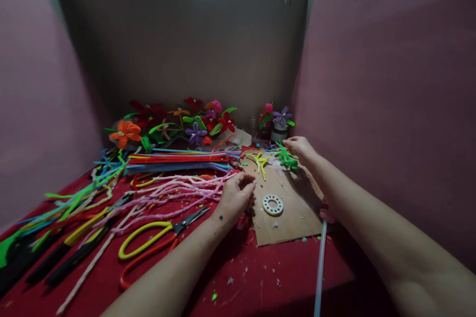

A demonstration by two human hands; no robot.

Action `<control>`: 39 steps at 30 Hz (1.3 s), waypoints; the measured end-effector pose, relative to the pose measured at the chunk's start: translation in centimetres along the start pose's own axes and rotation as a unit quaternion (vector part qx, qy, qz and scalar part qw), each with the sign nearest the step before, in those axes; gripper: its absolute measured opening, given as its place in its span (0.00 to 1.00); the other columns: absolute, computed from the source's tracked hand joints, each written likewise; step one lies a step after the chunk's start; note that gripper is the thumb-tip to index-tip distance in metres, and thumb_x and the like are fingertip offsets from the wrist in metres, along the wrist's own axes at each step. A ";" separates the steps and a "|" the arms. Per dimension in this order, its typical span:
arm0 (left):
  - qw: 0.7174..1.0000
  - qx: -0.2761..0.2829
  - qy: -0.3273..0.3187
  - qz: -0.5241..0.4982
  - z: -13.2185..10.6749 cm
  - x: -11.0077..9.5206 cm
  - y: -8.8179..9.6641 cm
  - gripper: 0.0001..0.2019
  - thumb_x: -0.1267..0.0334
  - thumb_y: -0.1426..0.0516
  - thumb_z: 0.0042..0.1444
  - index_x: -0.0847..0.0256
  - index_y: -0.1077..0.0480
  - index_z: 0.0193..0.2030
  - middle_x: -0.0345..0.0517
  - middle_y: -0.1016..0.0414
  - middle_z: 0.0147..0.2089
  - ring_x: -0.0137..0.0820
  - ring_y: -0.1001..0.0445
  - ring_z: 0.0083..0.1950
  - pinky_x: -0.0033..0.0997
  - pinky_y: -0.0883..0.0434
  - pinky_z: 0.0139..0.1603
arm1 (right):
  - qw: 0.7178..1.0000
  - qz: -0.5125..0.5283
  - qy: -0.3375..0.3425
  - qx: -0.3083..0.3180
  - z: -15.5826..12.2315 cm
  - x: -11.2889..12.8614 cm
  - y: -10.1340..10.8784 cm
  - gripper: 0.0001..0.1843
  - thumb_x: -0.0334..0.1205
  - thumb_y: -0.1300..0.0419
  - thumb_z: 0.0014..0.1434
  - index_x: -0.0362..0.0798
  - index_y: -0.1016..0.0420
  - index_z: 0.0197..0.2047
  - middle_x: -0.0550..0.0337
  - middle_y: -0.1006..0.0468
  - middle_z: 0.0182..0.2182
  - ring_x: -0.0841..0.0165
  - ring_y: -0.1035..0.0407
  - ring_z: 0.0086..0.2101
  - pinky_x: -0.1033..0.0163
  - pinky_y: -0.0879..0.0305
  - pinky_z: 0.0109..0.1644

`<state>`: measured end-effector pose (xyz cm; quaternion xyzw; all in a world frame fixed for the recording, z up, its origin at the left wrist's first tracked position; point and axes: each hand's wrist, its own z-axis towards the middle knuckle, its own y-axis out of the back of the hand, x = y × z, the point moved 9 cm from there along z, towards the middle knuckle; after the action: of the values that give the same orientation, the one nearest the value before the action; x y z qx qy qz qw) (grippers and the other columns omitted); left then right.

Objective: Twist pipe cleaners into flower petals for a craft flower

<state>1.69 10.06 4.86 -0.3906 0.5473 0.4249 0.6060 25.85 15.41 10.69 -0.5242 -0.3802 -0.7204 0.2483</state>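
My left hand (238, 193) rests by the left edge of a cardboard sheet (293, 218). Its fingers are loosely bent, thumb apart from them, and nothing shows between them. At the far right of the sheet, my right hand (302, 147) has its fingertips pinched at a green bunch of pipe cleaner pieces (287, 158); the exact grip is partly hidden. Between the hands lie yellow pipe cleaner pieces (259, 162). A pale ring with holes (265, 205) lies nearer, on the cardboard.
Yellow-and-red-handled scissors (180, 225), pink pipe cleaners (186, 187), pliers (85, 225) and a bundle of coloured pipe cleaners (178, 159) lie left. Pipe cleaner flowers (196, 132) stand behind. A glue stick (320, 267) points toward me at the right; scraps dot the red cloth (256, 282).
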 end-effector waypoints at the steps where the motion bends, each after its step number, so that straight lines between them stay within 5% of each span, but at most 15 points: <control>1: 1.000 0.000 -0.006 0.015 0.0 0.1 0.0 0.07 0.67 0.46 0.47 0.63 0.35 0.35 0.33 0.36 0.19 0.23 0.36 0.16 0.22 0.38 0.16 | 1.000 0.009 0.009 -0.001 -0.2 0.3 0.0 0.05 0.35 0.40 0.40 0.42 0.31 0.22 0.65 0.35 0.15 0.75 0.43 0.18 0.68 0.47 0.23; 9: 0.984 0.016 -0.071 0.164 -0.6 -0.1 -0.9 0.08 0.68 0.49 0.49 0.63 0.29 0.32 0.38 0.31 0.22 0.23 0.34 0.19 0.23 0.38 0.22 | 0.990 0.124 0.066 -0.001 -4.0 3.2 0.4 0.13 0.39 0.43 0.40 0.41 0.29 0.31 0.59 0.29 0.23 0.74 0.37 0.23 0.67 0.40 0.28; 14: 0.972 0.018 -0.105 0.208 -1.2 -1.2 -1.2 0.08 0.67 0.48 0.50 0.61 0.27 0.30 0.38 0.31 0.20 0.26 0.34 0.22 0.24 0.39 0.25 | 0.969 0.236 0.067 -0.021 -5.8 2.4 -0.1 0.11 0.39 0.44 0.38 0.43 0.30 0.28 0.60 0.29 0.22 0.73 0.36 0.24 0.66 0.39 0.29; 19: 0.958 0.024 -0.140 0.248 -1.7 -2.1 -1.5 0.09 0.65 0.48 0.52 0.59 0.27 0.28 0.40 0.28 0.23 0.28 0.33 0.25 0.26 0.39 0.29 | 0.969 0.236 0.069 -0.016 -6.9 0.9 -1.7 0.10 0.39 0.43 0.41 0.43 0.29 0.28 0.60 0.29 0.22 0.73 0.36 0.23 0.67 0.40 0.28; 24: 0.951 0.039 -0.150 0.267 -1.9 -2.0 -2.0 0.10 0.66 0.49 0.53 0.58 0.27 0.28 0.41 0.26 0.27 0.29 0.31 0.29 0.26 0.39 0.31 | 0.980 0.079 0.179 -0.028 -8.2 1.7 -1.5 0.11 0.38 0.47 0.49 0.43 0.26 0.32 0.58 0.26 0.24 0.70 0.33 0.26 0.65 0.38 0.32; 27: 0.949 0.042 -0.160 0.268 -2.0 -2.1 -2.2 0.10 0.65 0.49 0.53 0.59 0.27 0.28 0.41 0.27 0.26 0.29 0.32 0.28 0.26 0.39 0.32 | 0.960 -0.038 0.275 -0.041 -10.0 3.0 -1.6 0.12 0.35 0.49 0.54 0.45 0.24 0.34 0.55 0.23 0.29 0.68 0.31 0.31 0.64 0.38 0.38; 30: 0.950 0.027 -0.150 0.272 -1.7 -2.0 -1.7 0.10 0.65 0.49 0.52 0.60 0.27 0.27 0.40 0.28 0.25 0.28 0.33 0.27 0.25 0.40 0.30 | 0.935 -0.086 0.342 0.032 -12.1 3.9 -3.6 0.13 0.33 0.50 0.55 0.45 0.25 0.36 0.54 0.22 0.31 0.68 0.29 0.32 0.65 0.38 0.39; 34: 0.954 -0.005 -0.137 0.265 -1.1 -2.0 -0.5 0.09 0.68 0.50 0.48 0.61 0.30 0.23 0.37 0.33 0.21 0.27 0.36 0.25 0.24 0.42 0.27 | 0.868 -0.159 0.442 0.158 -15.3 4.8 -7.0 0.12 0.32 0.49 0.55 0.47 0.25 0.38 0.56 0.22 0.31 0.69 0.30 0.32 0.67 0.40 0.37; 39: 0.962 -0.001 -0.107 0.251 -0.7 -1.3 0.0 0.08 0.67 0.49 0.47 0.62 0.35 0.20 0.36 0.37 0.20 0.26 0.39 0.25 0.23 0.42 0.26 | 0.857 -0.222 0.428 0.185 -15.5 4.5 -7.9 0.11 0.35 0.48 0.56 0.47 0.25 0.37 0.55 0.22 0.29 0.67 0.30 0.31 0.65 0.41 0.36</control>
<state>1.44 9.28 6.13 -0.1932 0.5597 0.6030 0.5346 9.62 7.73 10.14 -0.0107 -0.4689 -0.8260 0.3127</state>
